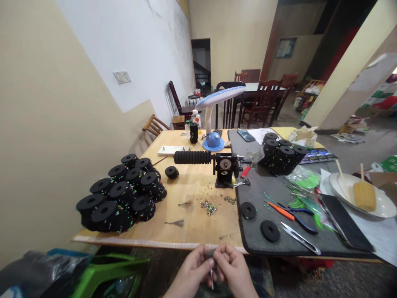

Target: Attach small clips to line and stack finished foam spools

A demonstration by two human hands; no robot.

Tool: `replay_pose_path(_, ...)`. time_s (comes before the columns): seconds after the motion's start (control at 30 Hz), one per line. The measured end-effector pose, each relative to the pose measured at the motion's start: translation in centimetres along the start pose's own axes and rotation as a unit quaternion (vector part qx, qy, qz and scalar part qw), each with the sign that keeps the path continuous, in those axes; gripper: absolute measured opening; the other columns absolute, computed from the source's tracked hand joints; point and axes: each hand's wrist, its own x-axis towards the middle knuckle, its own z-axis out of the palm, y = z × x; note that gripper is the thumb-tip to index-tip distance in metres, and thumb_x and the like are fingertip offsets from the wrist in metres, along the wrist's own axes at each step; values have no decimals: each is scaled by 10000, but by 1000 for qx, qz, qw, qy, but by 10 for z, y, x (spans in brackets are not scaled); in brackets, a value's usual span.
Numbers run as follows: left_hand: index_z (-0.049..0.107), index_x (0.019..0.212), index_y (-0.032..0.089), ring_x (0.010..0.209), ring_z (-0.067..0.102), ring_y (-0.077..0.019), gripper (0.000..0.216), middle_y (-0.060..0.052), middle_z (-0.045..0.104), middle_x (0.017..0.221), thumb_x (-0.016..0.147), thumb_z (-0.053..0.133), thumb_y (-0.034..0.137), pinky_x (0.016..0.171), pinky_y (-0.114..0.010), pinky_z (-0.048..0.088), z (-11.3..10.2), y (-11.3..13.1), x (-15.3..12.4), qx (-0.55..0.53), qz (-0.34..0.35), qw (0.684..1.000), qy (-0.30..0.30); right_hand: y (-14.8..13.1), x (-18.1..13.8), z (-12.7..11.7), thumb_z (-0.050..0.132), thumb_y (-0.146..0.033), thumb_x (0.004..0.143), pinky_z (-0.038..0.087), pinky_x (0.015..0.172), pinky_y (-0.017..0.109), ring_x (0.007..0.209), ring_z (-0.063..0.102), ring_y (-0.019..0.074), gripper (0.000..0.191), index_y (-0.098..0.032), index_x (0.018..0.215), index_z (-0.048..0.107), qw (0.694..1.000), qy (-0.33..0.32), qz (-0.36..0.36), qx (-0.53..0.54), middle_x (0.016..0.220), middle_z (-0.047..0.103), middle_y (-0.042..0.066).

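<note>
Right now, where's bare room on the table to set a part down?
Bare wood between the ribbed roll and upper feathery piece; also between bead pile and front edge.
Crowded: left side, under stacked black discs; right side, around orange-handled tool and white plate.
Left hand and right hand meet near the front edge, middle.

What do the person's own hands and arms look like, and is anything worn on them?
Both the left hand and the right hand are bare, with no gloves. The wrists show uncovered too, and no sleeve, watch or bracelet is visible on them. I see no ring or marking on the fingers, though some are partly hidden.
</note>
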Motion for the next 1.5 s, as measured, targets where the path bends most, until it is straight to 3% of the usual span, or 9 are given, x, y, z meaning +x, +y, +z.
replay_pose_path(0.17, 580, 785, 158, 536, 564, -94, 363, 29, 597, 642, 668, 811, 413, 484, -187, 399, 2, -3, 0, -43, -11, 999, 24, 9, 2, -2, 694, -730, 607, 189, 356, 167, 305, 268, 44, 571, -198, 644, 493, 1000, 4, -2, 13, 334, 389, -119)
replay_pose_path(0.5, 547, 707, 162, 477, 477, -74, 379, 67, 527, 557, 655, 794, 444, 452, -183, 311, -2, -9, -2, -15, -16, 997, 67, 18, -6, -11, 671, -751, 601, 146, 356, 177, 314, 235, 34, 585, -203, 640, 471, 999, -15, 24, -33, 367, 403, -119)
replay_pose_path(0.7, 527, 697, 171, 454, 414, -63, 405, 77, 508, 512, 633, 793, 469, 449, -187, 250, -9, -16, -2, -9, -48, 997, 56, 18, -11, -11, 663, -781, 556, 150, 359, 184, 326, 230, 30, 612, -204, 620, 469, 996, -33, 50, -64, 377, 381, -128)
replay_pose_path(0.93, 543, 736, 165, 486, 418, -65, 374, 68, 524, 567, 696, 748, 476, 483, -192, 289, -15, -22, -1, 43, -20, 997, 60, 11, -14, -8, 655, -787, 560, 151, 369, 194, 340, 232, 38, 614, -198, 605, 489, 994, -50, 42, -85, 379, 354, -130)
replay_pose_path(1.3, 534, 724, 169, 506, 424, -83, 461, 66, 486, 610, 671, 711, 591, 492, -211, 343, -7, -6, -4, 117, 16, 991, 60, 17, -11, -10, 672, -766, 577, 172, 386, 192, 382, 239, 41, 604, -191, 621, 493, 994, -69, 40, -75, 443, 416, -102)
replay_pose_path(1.5, 537, 709, 179, 539, 438, -98, 388, 56, 487, 634, 707, 708, 528, 511, -219, 365, -3, -1, -6, 126, 32, 990, 51, 16, -10, -11, 695, -714, 604, 177, 410, 193, 405, 251, 45, 562, -188, 622, 496, 994, -72, 39, -74, 461, 425, -98)
